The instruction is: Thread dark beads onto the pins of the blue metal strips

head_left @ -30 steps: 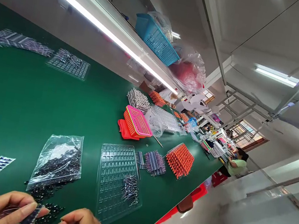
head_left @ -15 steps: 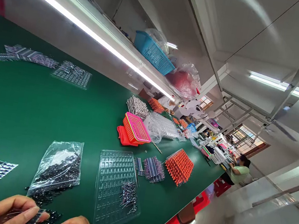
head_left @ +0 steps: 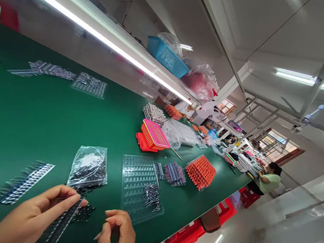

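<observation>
- Left hand (head_left: 37, 212) grasps a dark strip (head_left: 60, 225) above the counter (head_left: 101, 113); how complete it is, I cannot tell.
- Right hand (head_left: 122, 237) curls near the counter's front edge; whether it pinches anything is unclear.
- Seemingly done: the stacked strips (head_left: 174, 174).
- Seemingly left: loose black beads (head_left: 83, 213) by the bag (head_left: 89, 167).

Counter (head_left: 56, 120): green. Strip (head_left: 29, 184): blue and white, repeating bars. Basket (head_left: 155, 135): pink rim, orange-red lattice. Upper basket (head_left: 168, 57): blue, perforated.
</observation>
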A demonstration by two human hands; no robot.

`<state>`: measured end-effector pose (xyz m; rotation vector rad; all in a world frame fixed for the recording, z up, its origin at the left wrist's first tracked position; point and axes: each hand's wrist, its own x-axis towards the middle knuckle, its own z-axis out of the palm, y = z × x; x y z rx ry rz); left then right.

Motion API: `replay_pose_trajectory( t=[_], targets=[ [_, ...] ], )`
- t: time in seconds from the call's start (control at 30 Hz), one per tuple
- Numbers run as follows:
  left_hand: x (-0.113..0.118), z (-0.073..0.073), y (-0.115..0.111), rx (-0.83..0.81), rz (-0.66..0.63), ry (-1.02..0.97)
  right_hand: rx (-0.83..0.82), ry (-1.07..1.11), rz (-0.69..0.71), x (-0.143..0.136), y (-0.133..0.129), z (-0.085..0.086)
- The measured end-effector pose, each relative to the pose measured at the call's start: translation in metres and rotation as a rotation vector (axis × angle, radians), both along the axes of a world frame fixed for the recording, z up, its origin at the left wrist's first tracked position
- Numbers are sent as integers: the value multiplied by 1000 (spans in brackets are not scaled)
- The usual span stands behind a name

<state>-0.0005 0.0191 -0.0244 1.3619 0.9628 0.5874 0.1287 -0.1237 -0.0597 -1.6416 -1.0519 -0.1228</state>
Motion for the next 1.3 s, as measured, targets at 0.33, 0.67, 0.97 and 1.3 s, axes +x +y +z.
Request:
replay_pose_trajectory(
  t=[0.33,0.67,0.97,1.3],
  targets=[
    [-2,14,-10,35,-38,-218,-56,75,29,1,-14,-28],
    [-4,16,-15,21,-52,-261,-73,-67,-235,122,-52,46],
    [-5,18,-16,78,-20,-271,-433,-413,-71,155,15,139],
    [-6,7,2,103,-20,-120,-499,-820,-98,71,170,294]
  ],
)
